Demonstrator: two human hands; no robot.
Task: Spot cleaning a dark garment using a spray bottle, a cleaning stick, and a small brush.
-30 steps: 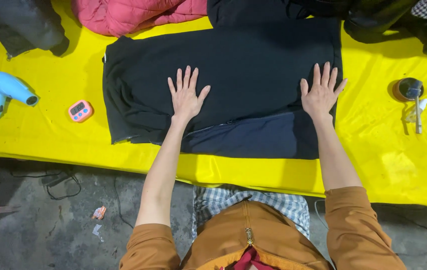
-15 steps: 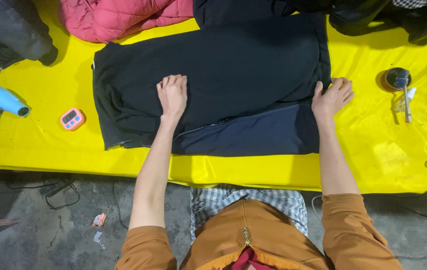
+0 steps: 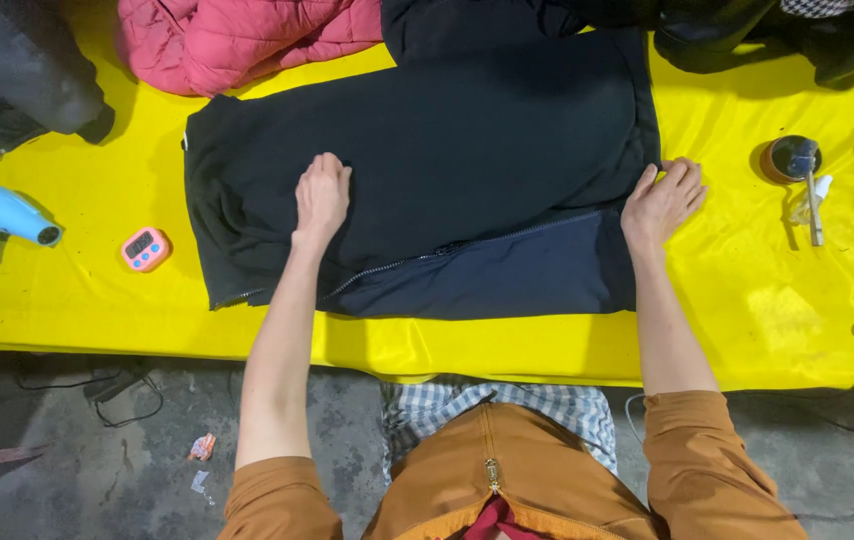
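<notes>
1. We see a dark zip-up garment [image 3: 467, 170] lying flat in the upper middle of the frame, spread across a yellow table cover [image 3: 747, 300]. Its zipper runs diagonally along the lower part, above a navy panel at the lower edge.
2. Our left hand [image 3: 322, 195] rests palm down on the left part of the garment, left of the frame's centre, with the fingers held close together and flat on the cloth.
3. Our right hand [image 3: 662, 198] lies at the garment's right edge, right of centre. Its fingers are slightly apart, and the fingertips touch the edge of the fabric; we cannot tell whether they grip the cloth or only press on it.
4. At the top of the frame, left of centre, a pink quilted jacket [image 3: 247, 40] lies just above the dark garment.
5. At the far left a blue hair dryer [image 3: 2, 225] lies on the cover, and a small pink timer [image 3: 145, 249] sits between it and the garment.
6. At the right, well apart from the right hand, stands a small round container [image 3: 785, 160].
</notes>
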